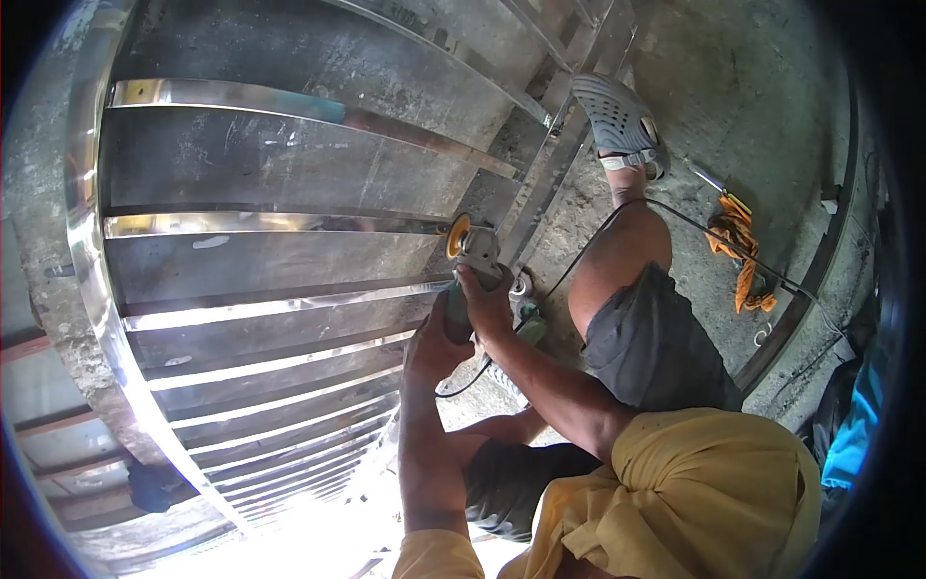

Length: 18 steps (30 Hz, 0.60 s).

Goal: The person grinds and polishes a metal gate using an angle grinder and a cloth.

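Observation:
Both of my hands are wrapped round an angle grinder [478,250] with a grey metal head and a yellow-orange disc [458,235]. My left hand [436,349] grips the rear of its green body, and my right hand [488,307] is closed round it just behind the head. The disc overlaps the right end of a shiny flat metal bar [280,223], close to where it meets the frame's side rail [542,183]. Parts of the grinder's body are hidden by my fingers.
The barred metal frame spans the left, with a polished long rail [94,261] along its far side. Another green tool [531,326] lies by my knee. A black cable [694,221] crosses my leg. Right of my shoe [617,118] lie an orange cloth [736,241] and a thin-shafted tool [707,178].

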Motion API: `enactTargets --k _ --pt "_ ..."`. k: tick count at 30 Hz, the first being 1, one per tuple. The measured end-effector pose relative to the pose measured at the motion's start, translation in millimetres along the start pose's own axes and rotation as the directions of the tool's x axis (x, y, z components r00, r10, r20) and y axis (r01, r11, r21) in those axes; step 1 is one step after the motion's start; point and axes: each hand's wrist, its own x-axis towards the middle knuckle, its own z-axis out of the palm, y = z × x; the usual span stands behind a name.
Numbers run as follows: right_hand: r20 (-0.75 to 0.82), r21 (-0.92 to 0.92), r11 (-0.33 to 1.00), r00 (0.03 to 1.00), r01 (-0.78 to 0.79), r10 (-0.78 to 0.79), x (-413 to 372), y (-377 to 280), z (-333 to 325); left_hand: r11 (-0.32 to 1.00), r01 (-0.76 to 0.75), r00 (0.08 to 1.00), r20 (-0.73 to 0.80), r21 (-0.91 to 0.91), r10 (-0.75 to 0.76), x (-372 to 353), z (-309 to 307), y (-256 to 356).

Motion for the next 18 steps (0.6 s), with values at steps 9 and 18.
enactTargets --k 9,18 --pt "0.280 0.010 0.979 0.939 0.204 -0.199 -54 -34 26 0.978 0.203 0.960 -0.186 -0.051 -0.209 -52 -39 28" --pt "0.054 -0.019 1.000 0.998 -0.009 0.010 16 42 -14 0.985 0.169 0.974 0.157 -0.033 -0.162 -12 0 11"
